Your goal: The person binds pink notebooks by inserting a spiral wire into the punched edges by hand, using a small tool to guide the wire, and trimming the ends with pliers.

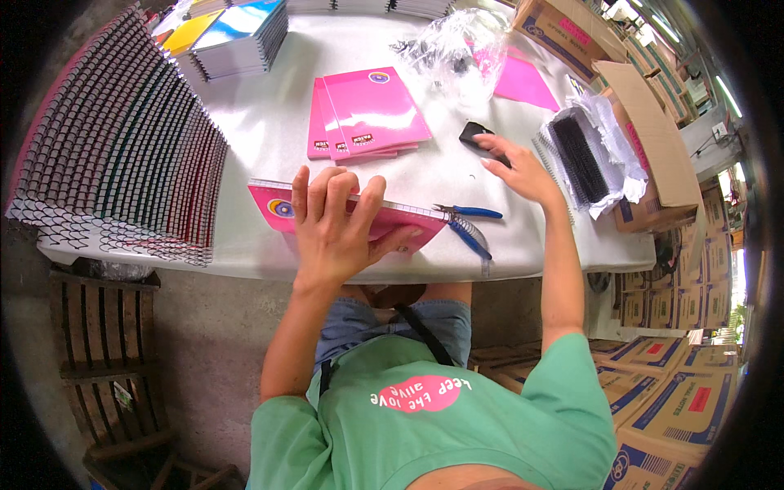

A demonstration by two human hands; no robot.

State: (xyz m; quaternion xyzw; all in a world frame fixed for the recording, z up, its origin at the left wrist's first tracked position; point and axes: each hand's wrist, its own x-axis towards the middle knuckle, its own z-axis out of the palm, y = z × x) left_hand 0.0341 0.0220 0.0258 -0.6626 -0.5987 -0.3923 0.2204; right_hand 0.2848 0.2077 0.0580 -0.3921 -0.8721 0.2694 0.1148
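Note:
My left hand (335,220) is closed over a pink notebook (265,204) that stands tilted on the table, its perforated edge facing up. The fingers lie across that edge, with the thumb against the near cover. At the right end of the notebook lie blue-handled wire cutters (469,231), apart from both hands. Farther right, my right hand (518,167) has its fingers and thumb on a small black flat object (474,135) whose kind I cannot make out. Beyond the held notebook rests a small pile of pink notebooks (376,110).
At left stand tall stacks of spiral-bound notebooks (122,155); more notebooks (237,41) sit behind. Clear plastic wrap (449,57) and a pink sheet (527,82) lie at the back. An open carton (653,147) at right adjoins black wire coils (580,155) in white paper.

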